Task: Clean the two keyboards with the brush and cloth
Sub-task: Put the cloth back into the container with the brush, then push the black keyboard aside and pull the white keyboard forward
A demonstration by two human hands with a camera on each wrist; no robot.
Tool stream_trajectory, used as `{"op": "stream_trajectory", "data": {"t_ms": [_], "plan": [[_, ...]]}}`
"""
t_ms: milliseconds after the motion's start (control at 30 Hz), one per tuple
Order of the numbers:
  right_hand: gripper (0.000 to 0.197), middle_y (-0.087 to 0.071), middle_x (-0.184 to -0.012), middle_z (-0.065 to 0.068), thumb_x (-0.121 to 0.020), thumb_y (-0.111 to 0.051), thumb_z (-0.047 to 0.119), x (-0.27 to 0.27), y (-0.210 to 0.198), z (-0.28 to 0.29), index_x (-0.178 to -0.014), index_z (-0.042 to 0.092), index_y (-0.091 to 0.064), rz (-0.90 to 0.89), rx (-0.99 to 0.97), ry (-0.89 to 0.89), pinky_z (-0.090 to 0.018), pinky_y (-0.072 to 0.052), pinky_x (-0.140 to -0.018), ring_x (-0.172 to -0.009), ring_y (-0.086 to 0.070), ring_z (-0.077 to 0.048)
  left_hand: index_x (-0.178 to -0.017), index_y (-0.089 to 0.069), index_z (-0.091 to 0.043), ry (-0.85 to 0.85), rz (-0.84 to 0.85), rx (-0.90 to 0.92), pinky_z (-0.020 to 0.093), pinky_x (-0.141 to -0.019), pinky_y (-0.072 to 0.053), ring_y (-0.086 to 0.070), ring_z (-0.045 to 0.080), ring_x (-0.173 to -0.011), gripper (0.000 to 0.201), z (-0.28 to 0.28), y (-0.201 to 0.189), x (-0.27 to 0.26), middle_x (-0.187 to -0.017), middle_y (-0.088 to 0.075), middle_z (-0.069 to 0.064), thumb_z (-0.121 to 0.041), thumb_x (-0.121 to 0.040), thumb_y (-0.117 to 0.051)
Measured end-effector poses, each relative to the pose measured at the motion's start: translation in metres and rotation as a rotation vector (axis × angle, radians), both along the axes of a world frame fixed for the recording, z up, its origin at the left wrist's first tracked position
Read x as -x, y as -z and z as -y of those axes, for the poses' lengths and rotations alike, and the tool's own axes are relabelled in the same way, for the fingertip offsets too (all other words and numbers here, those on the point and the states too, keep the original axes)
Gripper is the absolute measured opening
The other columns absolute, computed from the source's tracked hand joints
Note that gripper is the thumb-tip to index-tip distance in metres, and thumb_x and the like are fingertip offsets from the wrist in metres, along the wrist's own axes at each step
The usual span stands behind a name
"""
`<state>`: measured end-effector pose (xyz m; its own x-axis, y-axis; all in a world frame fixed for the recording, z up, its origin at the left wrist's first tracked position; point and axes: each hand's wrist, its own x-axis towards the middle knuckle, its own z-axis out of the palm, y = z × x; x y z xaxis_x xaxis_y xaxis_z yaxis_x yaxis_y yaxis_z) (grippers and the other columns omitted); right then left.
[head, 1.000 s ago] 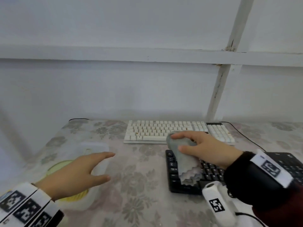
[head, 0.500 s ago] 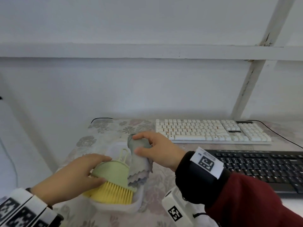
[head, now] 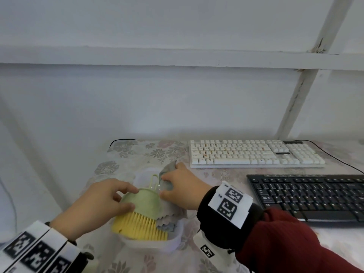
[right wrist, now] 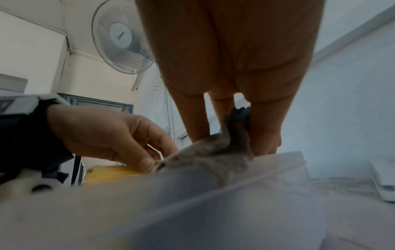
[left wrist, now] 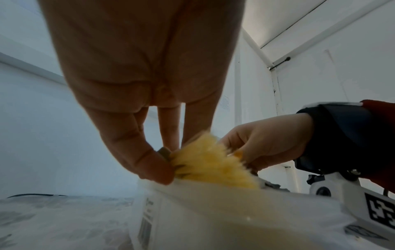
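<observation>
Floral tablecloth, white wall; left hand grips brush, right hand pinches cloth.

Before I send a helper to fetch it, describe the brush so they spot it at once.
On the floral table, left of the white keyboard, sits a translucent tub. The brush lies in it beside a grey cloth: pale green body, yellow bristles.

brush and cloth in tub, keyboards right
</observation>
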<state>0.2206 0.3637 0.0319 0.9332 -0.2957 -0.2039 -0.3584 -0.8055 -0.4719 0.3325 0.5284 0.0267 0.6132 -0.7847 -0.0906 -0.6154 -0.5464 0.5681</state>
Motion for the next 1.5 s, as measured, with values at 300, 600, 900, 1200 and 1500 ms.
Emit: {"op": "stream_trajectory", "data": {"t_ms": [300,600,900,1200,1500], "plan": [[0.018,-0.048,-0.100,-0.017,-0.089,-0.056,0.020,-0.016,0.017,-0.012,-0.083,0.003,-0.055,-0.106,0.315,-0.090,-0.034,-0.035,-0.076,-0.098,-0.044,-0.032,-0.094,-0.065,-0.040,-0.030,0.025,0.058,0.011,-0.067,-0.039,-0.057,0.000,-0.083,0.027,-0.005,-0.009,-0.002,-0.098,-0.059,-0.015,-0.024,-0.076,-0.076],[0.053,-0.045,-0.131,-0.010,-0.085,-0.059,0.048,0.004,0.013,0.000,-0.120,0.009,-0.057,-0.116,0.406,-0.136,-0.045,-0.024,-0.108,-0.122,-0.040,-0.029,-0.098,-0.064,-0.038,-0.047,0.033,0.065,0.012,-0.066,-0.037,-0.056,0.002,-0.084,0.027,-0.008,-0.008,-0.006,-0.098,-0.061,-0.012,-0.023,-0.078,-0.074],[0.051,-0.055,-0.120,-0.009,-0.091,-0.048,0.051,0.005,0.017,-0.011,-0.119,0.008,-0.055,-0.260,0.493,-0.154,-0.073,-0.002,-0.103,-0.121,-0.041,-0.028,-0.101,-0.061,-0.038,-0.034,0.063,0.026,0.012,-0.068,-0.037,-0.054,0.002,-0.087,0.029,-0.007,-0.001,-0.006,-0.104,-0.057,-0.013,-0.024,-0.079,-0.073],[0.055,-0.040,-0.137,-0.007,-0.091,-0.049,0.050,0.036,-0.003,0.009,-0.127,0.009,-0.049,-0.108,0.322,-0.079,-0.061,-0.015,-0.110,-0.128,-0.035,-0.027,-0.087,-0.053,-0.048,-0.039,0.110,0.030,0.021,-0.068,-0.039,-0.054,0.002,-0.085,0.032,-0.007,-0.003,-0.001,-0.098,-0.057,-0.015,-0.025,-0.079,-0.073],[0.065,-0.030,-0.150,-0.004,-0.093,-0.049,0.046,0.149,-0.022,0.113,-0.146,0.015,-0.030,-0.015,0.176,0.229,-0.032,-0.028,-0.110,-0.136,-0.032,-0.020,-0.093,-0.055,-0.048,-0.020,0.147,0.208,0.025,-0.075,-0.043,-0.056,-0.001,-0.089,0.031,0.044,-0.023,0.055,-0.099,-0.058,-0.022,-0.025,-0.080,-0.071]]}}
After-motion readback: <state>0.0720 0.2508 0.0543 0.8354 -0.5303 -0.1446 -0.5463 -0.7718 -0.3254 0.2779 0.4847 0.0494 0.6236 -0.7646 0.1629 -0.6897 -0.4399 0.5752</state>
